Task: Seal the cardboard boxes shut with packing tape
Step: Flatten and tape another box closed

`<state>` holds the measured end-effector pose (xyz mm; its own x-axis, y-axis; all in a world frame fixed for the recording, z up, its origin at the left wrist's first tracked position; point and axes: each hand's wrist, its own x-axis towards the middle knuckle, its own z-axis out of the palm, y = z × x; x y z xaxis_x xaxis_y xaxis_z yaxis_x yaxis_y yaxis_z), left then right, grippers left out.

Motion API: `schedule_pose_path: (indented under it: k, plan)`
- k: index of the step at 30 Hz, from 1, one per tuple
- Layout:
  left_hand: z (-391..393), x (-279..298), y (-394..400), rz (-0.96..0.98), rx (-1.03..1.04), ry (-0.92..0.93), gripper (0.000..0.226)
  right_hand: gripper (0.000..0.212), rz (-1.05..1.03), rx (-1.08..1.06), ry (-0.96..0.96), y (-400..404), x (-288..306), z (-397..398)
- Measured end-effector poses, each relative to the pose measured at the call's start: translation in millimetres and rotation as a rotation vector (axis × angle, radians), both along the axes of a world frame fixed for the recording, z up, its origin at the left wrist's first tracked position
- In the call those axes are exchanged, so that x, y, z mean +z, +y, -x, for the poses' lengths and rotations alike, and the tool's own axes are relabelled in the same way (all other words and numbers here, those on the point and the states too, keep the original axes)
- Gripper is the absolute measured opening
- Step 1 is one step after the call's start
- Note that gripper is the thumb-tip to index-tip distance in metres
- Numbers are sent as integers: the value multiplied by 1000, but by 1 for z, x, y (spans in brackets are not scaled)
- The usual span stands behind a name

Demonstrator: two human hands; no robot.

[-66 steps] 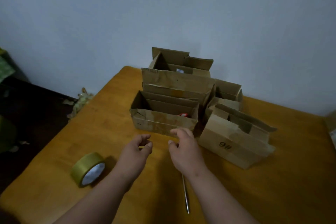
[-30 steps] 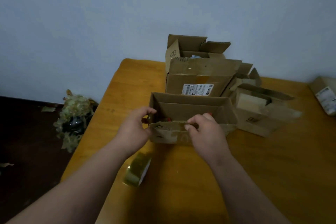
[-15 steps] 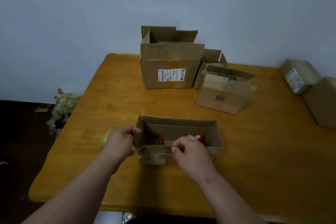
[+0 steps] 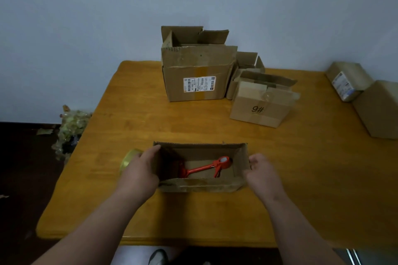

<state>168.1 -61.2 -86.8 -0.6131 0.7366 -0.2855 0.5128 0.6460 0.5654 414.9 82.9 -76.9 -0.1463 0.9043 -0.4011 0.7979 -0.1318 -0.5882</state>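
A: Where is the open box (image 4: pixel 200 186) placed?
B: It is set near the table's (image 4: pixel 193 221) front edge, its top unsealed. A red tool (image 4: pixel 204 168) is seen lying inside on the bottom.

A: How are the hands held?
B: The left hand (image 4: pixel 140 173) is laid flat against the box's left end, fingers straight, nothing clasped in its grip. The right hand (image 4: pixel 261 171) is held just beside the right end, fingers loosely curled and its grip released; contact cannot be told.

A: And the tape (image 4: pixel 128 160)?
B: A yellowish roll is partly hidden behind the left hand, toward the table's left edge.

A: What else is carried by the table?
B: A tall labelled box (image 4: pixel 198 75) is stood at the back edge, flaps up. A box marked 9# (image 4: pixel 261 105) is placed to its right, a small box (image 4: pixel 247 64) behind that. 2 closed boxes (image 4: pixel 366 94) are found at the right edge.
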Motion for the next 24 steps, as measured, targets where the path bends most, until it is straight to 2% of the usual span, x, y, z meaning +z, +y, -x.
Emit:
schedule_pose_path:
  k: [4,7,9,11,13,16,17,19,21,22,24]
  plan:
    - [-2,0,4,56,-102,73,93,31,-94,166,-143,-5,0,3]
    - [-10,-2,6,49,-208,62,103,36,-157,336,-301,-18,3,8]
    - [-17,-2,7,26,-228,49,94,43,-149,439,-335,-29,-1,16]
    - [-19,-2,7,8,-248,35,75,50,-126,466,-357,-31,-7,21]
    - [-17,1,5,-2,-259,-98,63,58,-98,447,-286,-28,-7,19]
    - [-6,7,-1,-44,-263,-491,62,83,167,356,122,-19,1,4]
    - [-4,8,-2,-28,-281,-557,63,87,254,345,211,-15,5,-2]
    - [0,3,-2,-49,-239,-516,70,73,279,340,232,-6,6,-13]
    - [1,1,2,-129,-73,-369,69,55,140,236,232,-2,-1,-15]
    - [1,0,5,-152,-10,-331,73,56,75,147,242,-3,-3,-14]
    - [2,-4,9,-178,13,-323,80,81,3,54,238,-4,-8,-10]
